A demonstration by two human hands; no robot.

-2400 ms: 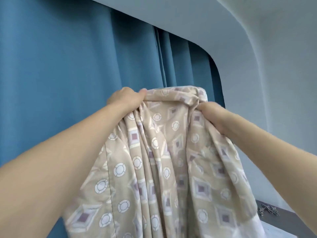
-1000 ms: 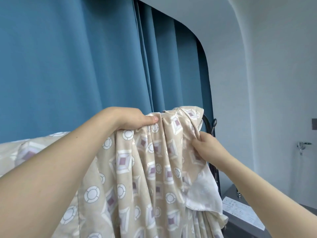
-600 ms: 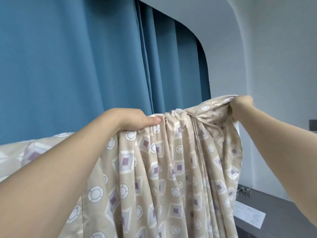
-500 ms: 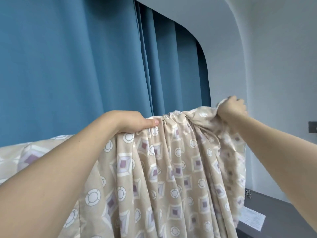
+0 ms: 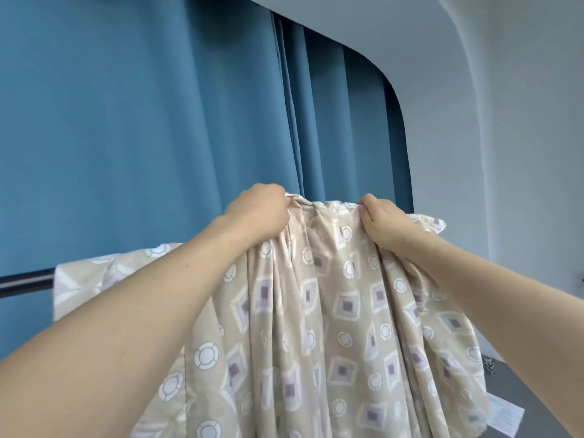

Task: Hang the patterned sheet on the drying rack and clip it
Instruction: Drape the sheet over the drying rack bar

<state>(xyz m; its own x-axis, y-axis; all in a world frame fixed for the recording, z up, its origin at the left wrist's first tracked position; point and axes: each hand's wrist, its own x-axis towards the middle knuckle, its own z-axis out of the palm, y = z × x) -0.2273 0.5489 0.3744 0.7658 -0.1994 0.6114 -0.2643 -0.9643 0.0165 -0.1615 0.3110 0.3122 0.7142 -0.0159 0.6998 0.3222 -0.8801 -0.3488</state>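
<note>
The patterned sheet (image 5: 316,311) hangs in thick folds from its top edge, and its left part already lies over the dark bar of the drying rack (image 5: 25,279), which shows only at the left edge of the view. The left hand (image 5: 259,213) grasps the gathered top edge with curled fingers, and the right hand (image 5: 382,219) pinches the same edge just beside it. In my judgement the step in hand is spreading the bunched cloth along the bar. To do it well, one hand should hold its place as an anchor while the other slides outward to the right, keeping the edge level so the folds open and equal lengths hang on both sides. I see no clips here.
</note>
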